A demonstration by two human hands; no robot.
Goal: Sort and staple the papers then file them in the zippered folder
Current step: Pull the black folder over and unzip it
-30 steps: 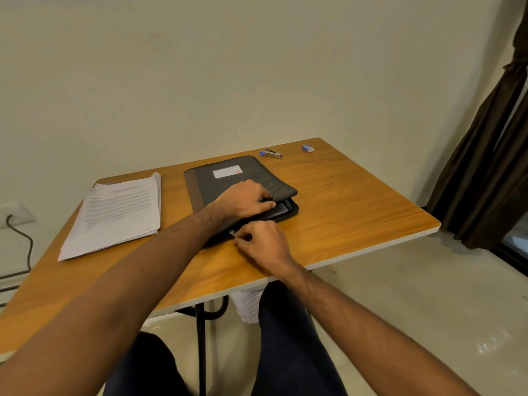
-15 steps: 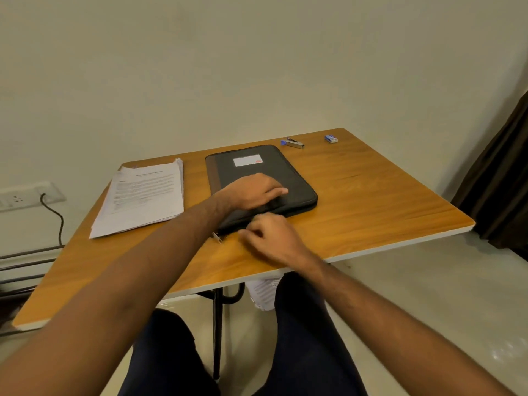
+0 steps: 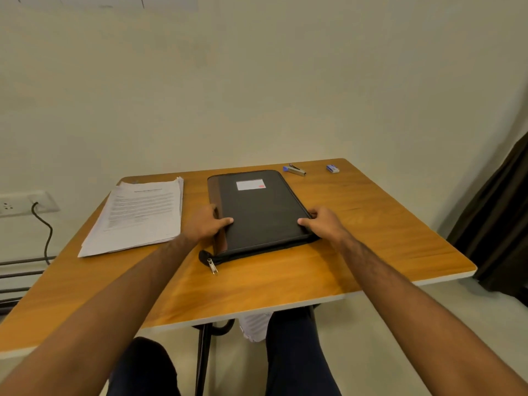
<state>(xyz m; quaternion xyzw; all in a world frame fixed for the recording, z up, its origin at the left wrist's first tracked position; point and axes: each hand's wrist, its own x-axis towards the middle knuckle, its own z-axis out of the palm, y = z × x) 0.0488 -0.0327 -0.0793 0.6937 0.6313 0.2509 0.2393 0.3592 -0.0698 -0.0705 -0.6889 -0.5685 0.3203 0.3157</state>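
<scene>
A plain cream wall [image 3: 257, 95] fills the far side of the room; a dark curtain [image 3: 497, 224] hangs at the right edge, and a white socket plate [image 3: 20, 202] with a black cable [image 3: 45, 232] is on the wall at the left; the floor below is pale and smooth. The wooden table [image 3: 357, 238] has a warm orange grain and a light rim; it stands on a dark metal leg.

The zippered folder [image 3: 257, 212] lies flat in the middle of the table, closed; it is rectangular with rounded corners, dark grey with a brown strip along its left side and a white label [image 3: 250, 184] near its far end; its metal zipper pull [image 3: 213, 265] lies on the table at the near left corner. The left hand [image 3: 204, 224] grips the folder's left edge, thumb on top and fingers curled around the side; the right hand [image 3: 323, 224] grips the right edge in the same way.

The stack of printed papers [image 3: 140, 215] lies to the left of the folder, near but apart from it, with edges a little uneven. A small stapler [image 3: 295, 170], blue and metal, lies just beyond the folder's far right corner; a small blue box [image 3: 333, 168], too small to read, lies to the right of it.
</scene>
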